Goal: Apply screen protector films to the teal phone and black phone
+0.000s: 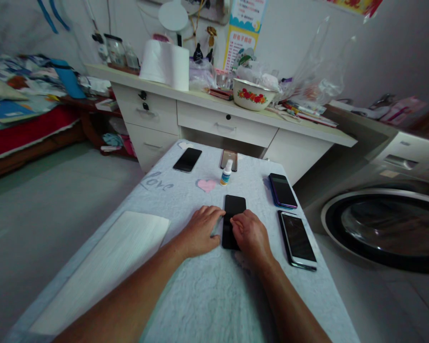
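Note:
A black phone (pixel 235 205) lies flat on the cloth-covered table (pixel 200 286), screen up. My left hand (pixel 202 230) rests at its left edge, fingers and thumb apart, with a fingertip touching the phone. My right hand (pixel 249 233) is over the phone's right side, its fingers curled together; whether anything small is between them is hidden. Beyond the phone stands a small spray bottle (pixel 226 173) with a white cap, upright, in front of a brownish phone or case (pixel 233 155).
Another black phone (pixel 188 160) lies at the far left. Stacked phones (pixel 283 190) and a white-framed phone (pixel 299 238) line the right edge. White folded material (pixel 110 267) covers the left side. A desk (pixel 207 109) and washing machine (pixel 389 190) stand beyond.

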A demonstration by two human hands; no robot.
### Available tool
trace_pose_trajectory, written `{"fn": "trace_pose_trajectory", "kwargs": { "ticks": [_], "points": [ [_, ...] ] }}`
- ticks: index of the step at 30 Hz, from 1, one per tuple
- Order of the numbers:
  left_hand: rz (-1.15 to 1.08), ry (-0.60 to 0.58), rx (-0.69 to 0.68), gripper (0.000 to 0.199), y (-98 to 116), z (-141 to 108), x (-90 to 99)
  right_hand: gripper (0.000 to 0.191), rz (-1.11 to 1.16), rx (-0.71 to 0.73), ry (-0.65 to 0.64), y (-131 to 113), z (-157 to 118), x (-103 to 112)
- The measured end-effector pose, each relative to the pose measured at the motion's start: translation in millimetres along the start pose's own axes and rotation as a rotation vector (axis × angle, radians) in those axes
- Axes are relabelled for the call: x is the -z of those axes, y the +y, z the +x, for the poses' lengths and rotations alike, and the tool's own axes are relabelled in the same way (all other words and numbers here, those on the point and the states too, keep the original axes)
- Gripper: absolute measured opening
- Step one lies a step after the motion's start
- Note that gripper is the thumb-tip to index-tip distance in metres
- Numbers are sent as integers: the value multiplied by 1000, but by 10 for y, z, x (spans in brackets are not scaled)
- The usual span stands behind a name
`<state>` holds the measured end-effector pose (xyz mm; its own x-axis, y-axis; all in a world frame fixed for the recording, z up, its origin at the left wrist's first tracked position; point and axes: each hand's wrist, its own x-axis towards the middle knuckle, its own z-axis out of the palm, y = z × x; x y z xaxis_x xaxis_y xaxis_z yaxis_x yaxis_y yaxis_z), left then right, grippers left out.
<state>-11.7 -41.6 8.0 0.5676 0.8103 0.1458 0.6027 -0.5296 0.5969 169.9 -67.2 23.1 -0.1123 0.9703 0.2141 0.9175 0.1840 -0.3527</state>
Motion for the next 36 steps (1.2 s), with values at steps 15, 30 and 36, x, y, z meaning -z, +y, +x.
{"fn": "trace_pose_trajectory", "kwargs": {
  "ticks": [15,30,36],
  "points": [
    [0,-11,13,60,2,9,14,14,60,143,-59,-85,-42,-24],
    [11,-17,8,61,18,3,24,13,4,-25,27,52,-13,-8],
    [-1,-5,0,61,-7,4,3,15,44,37,14,16,-26,-19]
  ]
}}
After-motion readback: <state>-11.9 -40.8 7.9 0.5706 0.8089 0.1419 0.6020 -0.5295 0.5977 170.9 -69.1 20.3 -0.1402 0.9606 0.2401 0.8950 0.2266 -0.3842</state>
